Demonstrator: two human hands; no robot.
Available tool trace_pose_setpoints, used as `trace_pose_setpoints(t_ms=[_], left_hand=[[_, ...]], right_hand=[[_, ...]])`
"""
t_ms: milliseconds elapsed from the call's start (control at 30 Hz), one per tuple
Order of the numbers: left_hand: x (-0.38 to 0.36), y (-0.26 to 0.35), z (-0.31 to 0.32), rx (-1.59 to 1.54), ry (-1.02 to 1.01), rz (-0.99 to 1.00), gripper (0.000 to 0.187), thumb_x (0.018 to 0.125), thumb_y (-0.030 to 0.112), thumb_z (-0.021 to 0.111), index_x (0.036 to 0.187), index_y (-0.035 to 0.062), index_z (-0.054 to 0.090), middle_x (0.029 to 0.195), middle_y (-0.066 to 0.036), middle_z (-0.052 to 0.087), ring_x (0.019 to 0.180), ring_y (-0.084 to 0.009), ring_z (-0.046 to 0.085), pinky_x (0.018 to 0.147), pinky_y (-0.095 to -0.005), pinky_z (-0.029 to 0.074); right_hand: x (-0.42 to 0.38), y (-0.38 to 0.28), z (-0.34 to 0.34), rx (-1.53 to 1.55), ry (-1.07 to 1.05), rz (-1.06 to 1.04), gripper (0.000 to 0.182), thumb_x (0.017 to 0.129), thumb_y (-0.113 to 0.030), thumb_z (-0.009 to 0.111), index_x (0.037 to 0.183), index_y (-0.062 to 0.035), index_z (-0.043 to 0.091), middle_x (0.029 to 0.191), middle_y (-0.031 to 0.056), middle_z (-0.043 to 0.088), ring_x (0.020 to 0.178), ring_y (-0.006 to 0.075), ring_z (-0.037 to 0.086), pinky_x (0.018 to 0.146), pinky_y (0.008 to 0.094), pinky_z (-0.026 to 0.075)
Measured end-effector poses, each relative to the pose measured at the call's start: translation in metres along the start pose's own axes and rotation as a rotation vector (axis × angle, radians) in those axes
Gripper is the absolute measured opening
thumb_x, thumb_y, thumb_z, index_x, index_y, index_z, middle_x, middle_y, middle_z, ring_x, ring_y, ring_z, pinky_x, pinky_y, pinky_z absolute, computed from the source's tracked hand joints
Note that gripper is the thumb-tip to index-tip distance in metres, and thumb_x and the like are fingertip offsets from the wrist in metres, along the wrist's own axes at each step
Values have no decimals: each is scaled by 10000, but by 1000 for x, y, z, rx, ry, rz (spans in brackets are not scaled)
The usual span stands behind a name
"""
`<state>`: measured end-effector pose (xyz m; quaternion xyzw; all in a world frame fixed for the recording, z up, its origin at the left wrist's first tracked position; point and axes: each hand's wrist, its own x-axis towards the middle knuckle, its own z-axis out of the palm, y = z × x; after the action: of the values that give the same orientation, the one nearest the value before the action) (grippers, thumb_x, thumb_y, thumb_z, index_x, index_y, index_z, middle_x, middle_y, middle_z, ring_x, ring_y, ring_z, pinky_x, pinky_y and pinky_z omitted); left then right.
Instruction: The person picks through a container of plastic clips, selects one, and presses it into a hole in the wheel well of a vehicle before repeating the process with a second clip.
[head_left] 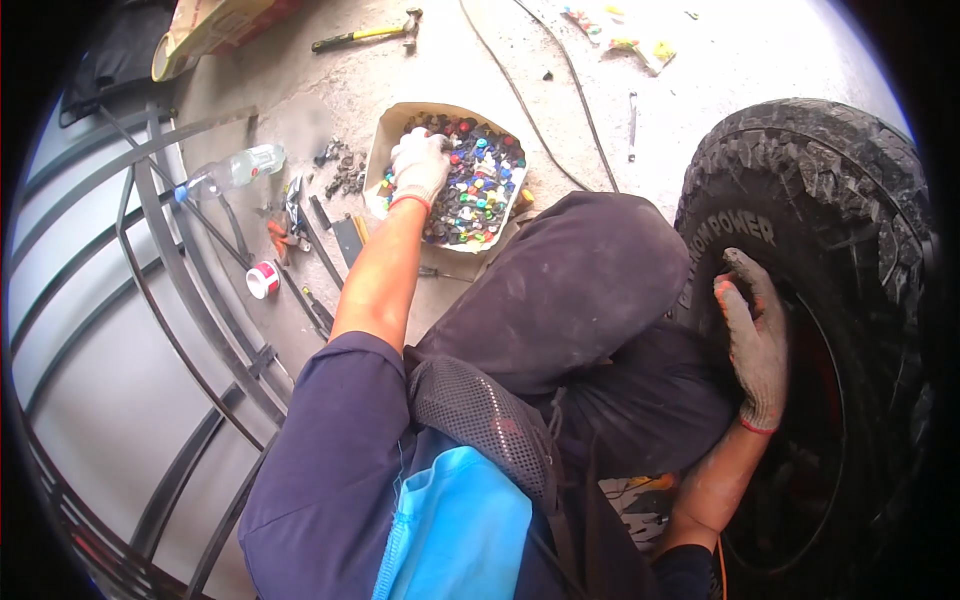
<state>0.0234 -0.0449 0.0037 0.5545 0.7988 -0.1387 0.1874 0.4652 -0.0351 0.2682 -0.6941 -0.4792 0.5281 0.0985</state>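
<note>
- The large tyre (860,255) is standing upright on your right, just beside your bent leg (590,270), with its lettered sidewall showing.
- The box (384,150) is sitting on the floor (450,75) beyond your knee, toward your left, its open top facing up.
- A hammer (368,37) is lying beyond the box, well apart from both hands.
- Your gloved right hand (758,335) is resting loosely at the tyre's sidewall, fingers extended and released, with nothing showing in it.
- Your gloved left hand (420,165) is lying over the contents of the box, fingertips down; the glove is hiding the grip, so I cannot tell whether it is grasping anything.
- The small pieces (475,195), mixed in colour, are filling the box around that hand. You are probably working at the picking-out step.
- The next move is likely calling for pinching one piece apart from its neighbours and clearing the rim; thick gloves may be dulling your feel.
</note>
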Motion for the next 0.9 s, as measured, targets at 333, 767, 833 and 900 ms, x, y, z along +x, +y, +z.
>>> trace_pose_setpoints(t_ms=[333,767,833,900], left_hand=[[-42,-13,-45,-2116,-239,-73,203,972,22,649,1174,18,654,1088,-189,731,903,-278,738,814,-418,638],[-65,1,-71,-2174,-405,9,253,963,37,664,1216,38,659,1083,-190,723,903,-284,724,817,-404,613],[-65,-1,-68,-2149,-397,-27,254,964,47,671,1218,41,659,1072,-186,725,901,-281,724,812,-396,611],[-64,-3,-62,-2179,-441,-7,270,965,62,681,1232,49,653,1059,-186,729,898,-282,731,792,-392,618]], right_hand=[[0,0,0,32,-30,25,408,1004,-174,655,1361,16,606,1308,114,644,1165,166,593,1027,298,457],[-4,-6,-2,-70,10,13,435,1003,-218,653,1364,21,606,1281,121,650,1144,157,592,1013,291,462],[-4,-5,-2,-73,3,8,438,1003,-223,654,1364,19,607,1277,119,651,1131,156,595,1005,291,466],[-4,-7,-1,-68,7,35,434,1001,-219,655,1362,18,609,1262,113,651,1102,154,601,987,290,476]])
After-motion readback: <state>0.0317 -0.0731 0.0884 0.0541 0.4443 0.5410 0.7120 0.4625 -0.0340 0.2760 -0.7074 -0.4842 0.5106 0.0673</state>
